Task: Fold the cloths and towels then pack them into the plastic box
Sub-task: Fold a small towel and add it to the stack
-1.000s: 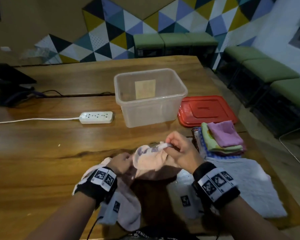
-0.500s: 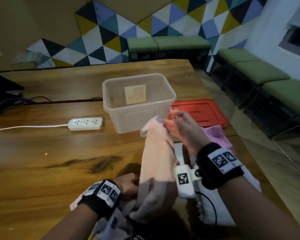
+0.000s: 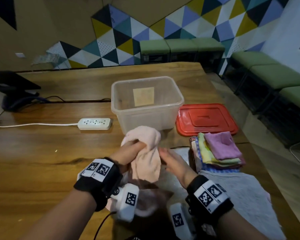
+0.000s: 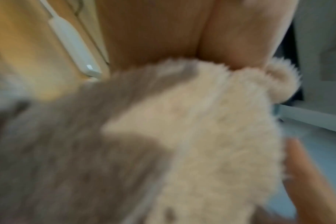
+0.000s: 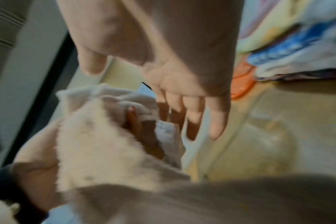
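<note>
The left hand point(image 3: 128, 153) grips a pink towel point(image 3: 145, 153) bunched over its curled fingers point(image 5: 132, 116), held above the worktop point(image 3: 42, 161) just in front of the box point(image 3: 146, 104). The right hand point(image 3: 173, 163) is beside the towel, its fingers point(image 5: 217, 121) straight and holding nothing.

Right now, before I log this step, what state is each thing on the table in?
Plastic box: open, upright, no cloth inside.
Red lid: off, flat beside the box.
Pink towel: bunched, lifted off the table.
Left hand: grips the pink towel.
Right hand: fingers straight, holding nothing.
Folded cloths: stacked, not packed.
Grey towel: spread flat.
</note>
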Action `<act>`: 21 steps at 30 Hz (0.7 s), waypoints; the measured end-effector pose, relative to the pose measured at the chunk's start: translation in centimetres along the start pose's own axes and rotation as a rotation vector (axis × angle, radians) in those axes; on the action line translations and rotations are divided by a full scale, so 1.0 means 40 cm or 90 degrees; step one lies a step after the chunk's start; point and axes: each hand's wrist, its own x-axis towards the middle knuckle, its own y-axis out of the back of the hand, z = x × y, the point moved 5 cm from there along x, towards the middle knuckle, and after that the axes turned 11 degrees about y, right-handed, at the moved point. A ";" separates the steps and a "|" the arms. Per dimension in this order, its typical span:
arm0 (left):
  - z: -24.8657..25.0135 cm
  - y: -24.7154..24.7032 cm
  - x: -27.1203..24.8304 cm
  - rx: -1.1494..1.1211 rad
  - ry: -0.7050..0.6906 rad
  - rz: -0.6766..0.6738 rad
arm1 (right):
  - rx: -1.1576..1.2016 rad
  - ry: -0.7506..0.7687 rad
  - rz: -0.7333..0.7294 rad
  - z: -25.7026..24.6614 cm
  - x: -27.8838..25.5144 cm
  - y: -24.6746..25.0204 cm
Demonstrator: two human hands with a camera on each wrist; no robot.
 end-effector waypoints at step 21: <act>0.142 0.124 -0.045 -0.204 -0.063 -0.053 | 0.422 0.122 0.103 -0.219 0.011 0.076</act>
